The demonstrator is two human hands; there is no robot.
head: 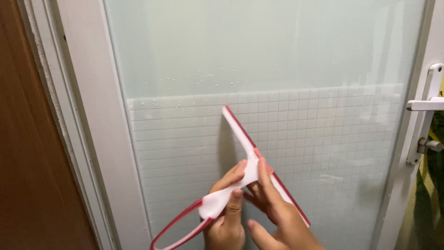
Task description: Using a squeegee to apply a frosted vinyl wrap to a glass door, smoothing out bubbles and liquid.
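A white squeegee with red trim (240, 139) rests its blade against the frosted glass door panel (259, 51), tilted from upper left to lower right. My left hand (227, 217) grips its white handle, whose red loop end (172, 231) points down left. My right hand (277, 213) lies beside it, fingers touching the neck just below the blade. Small water drops (206, 78) dot the glass above the blade.
The lower glass carries a film of small white squares (333, 134). A white door frame (92, 120) runs down the left, with brown wood (23, 139) beyond it. A white lever handle (428, 104) and lock knob (430, 145) sit on the right frame.
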